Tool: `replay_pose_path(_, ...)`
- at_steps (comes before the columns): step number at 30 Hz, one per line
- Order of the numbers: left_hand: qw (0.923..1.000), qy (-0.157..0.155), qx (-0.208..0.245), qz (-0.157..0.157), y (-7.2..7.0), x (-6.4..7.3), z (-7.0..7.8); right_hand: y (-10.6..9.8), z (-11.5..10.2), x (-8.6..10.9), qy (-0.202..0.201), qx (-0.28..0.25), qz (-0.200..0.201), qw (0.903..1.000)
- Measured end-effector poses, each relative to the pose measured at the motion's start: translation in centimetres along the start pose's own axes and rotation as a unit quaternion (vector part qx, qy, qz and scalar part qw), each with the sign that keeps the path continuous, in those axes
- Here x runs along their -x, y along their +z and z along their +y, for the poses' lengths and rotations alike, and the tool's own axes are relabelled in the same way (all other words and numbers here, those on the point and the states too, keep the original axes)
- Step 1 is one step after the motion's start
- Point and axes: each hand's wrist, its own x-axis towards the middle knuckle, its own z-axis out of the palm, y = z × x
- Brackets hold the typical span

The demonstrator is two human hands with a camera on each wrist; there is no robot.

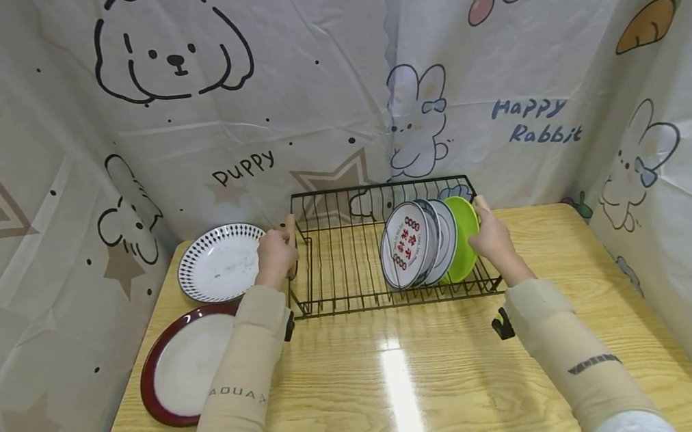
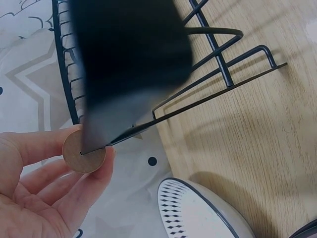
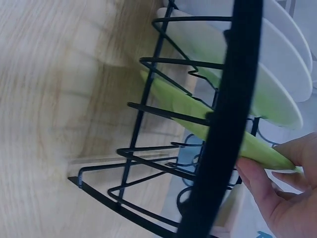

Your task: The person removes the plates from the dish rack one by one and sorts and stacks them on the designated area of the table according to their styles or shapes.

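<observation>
A black wire dish rack [image 1: 342, 312] stands on the table with several plates upright in its right half. At its left end my left hand [image 1: 275, 258] grips the round wooden handle [image 2: 79, 161], fingers curled about it. Over the right end, my right hand [image 1: 493, 239] pinches the rim of a lime-green plate [image 3: 265, 152] between thumb and fingers. That plate leans in the rack's wires. Beside it stand white plates [image 1: 445, 245], the leftmost a white plate with red writing [image 1: 407, 245]. A dark blurred shape hides part of the rack in the left wrist view.
Left of the rack lies a white oval dish with a black diamond rim [image 1: 220, 265]. In front of it is a white plate with a dark red rim [image 1: 189, 367], partly behind my left sleeve. A printed curtain [image 1: 309, 75] hangs behind the wooden table [image 1: 459, 377].
</observation>
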Motion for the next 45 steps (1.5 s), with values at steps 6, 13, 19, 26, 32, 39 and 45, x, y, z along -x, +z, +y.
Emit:
replay_pose_path(6,1.0,-0.005,-0.001,-0.004,0.0,0.0,0.0,-0.9,-0.8,0.4,-0.009,0.003,0.012,0.9999)
replay_pose_path(13,1.0,0.001,-0.006,0.002,0.0,0.0,0.0,-2.5,-1.3,0.7,-0.034,-0.013,0.043,0.9984)
replay_pose_path(19,1.0,0.002,-0.007,0.0,-0.1,0.1,0.0,-3.9,-1.3,0.9,-0.071,-0.044,0.109,0.9905)
replay_pose_path(26,1.0,0.001,-0.005,0.002,-0.1,0.2,0.1,-4.7,-0.3,0.7,-0.132,-0.099,0.284,0.9445)
replay_pose_path(32,1.0,0.002,-0.004,0.002,0.0,0.1,0.0,-5.4,1.2,0.4,-0.128,-0.144,0.394,0.8986)
replay_pose_path(39,1.0,0.002,-0.001,0.006,0.1,0.1,0.0,-6.0,3.3,0.4,-0.088,-0.185,0.445,0.8718)
replay_pose_path(45,1.0,0.003,-0.005,0.008,0.2,0.0,-0.1,-6.0,5.7,0.6,-0.032,-0.239,0.428,0.871)
